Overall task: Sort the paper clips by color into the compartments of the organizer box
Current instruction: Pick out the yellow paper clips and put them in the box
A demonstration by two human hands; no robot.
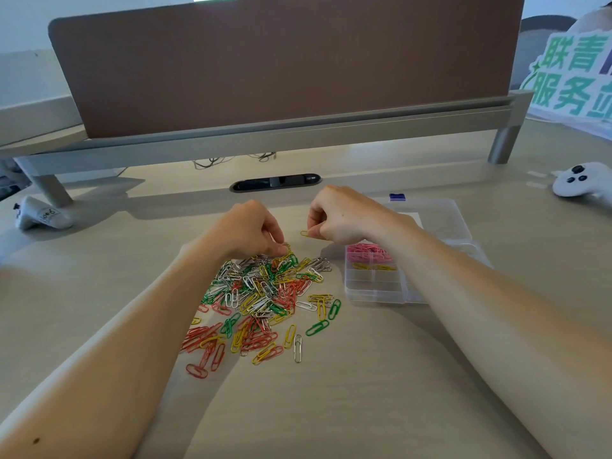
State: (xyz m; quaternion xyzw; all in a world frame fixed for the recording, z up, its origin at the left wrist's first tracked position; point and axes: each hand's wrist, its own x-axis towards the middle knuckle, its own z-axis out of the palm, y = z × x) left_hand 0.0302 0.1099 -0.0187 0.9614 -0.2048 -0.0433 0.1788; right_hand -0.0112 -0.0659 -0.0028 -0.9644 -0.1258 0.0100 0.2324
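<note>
A heap of paper clips [265, 299] in red, yellow, green, white and silver lies on the desk in front of me. My left hand [251, 228] reaches down at the heap's far edge, its fingertips pinching a yellow clip [287, 249] there. My right hand [341, 215] hovers just right of it and pinches a yellow paper clip [305, 233] above the desk. The clear organizer box [374, 293] sits to the right, partly under my right forearm. Pink clips [364, 253] fill its far compartment; a few yellow clips [361, 266] lie in the one behind them.
The box's open clear lid [440, 217] lies flat behind it. A white controller [583, 180] rests at the far right, another white device [39, 215] at the far left. A brown divider panel [281, 61] on a grey rail borders the desk's back.
</note>
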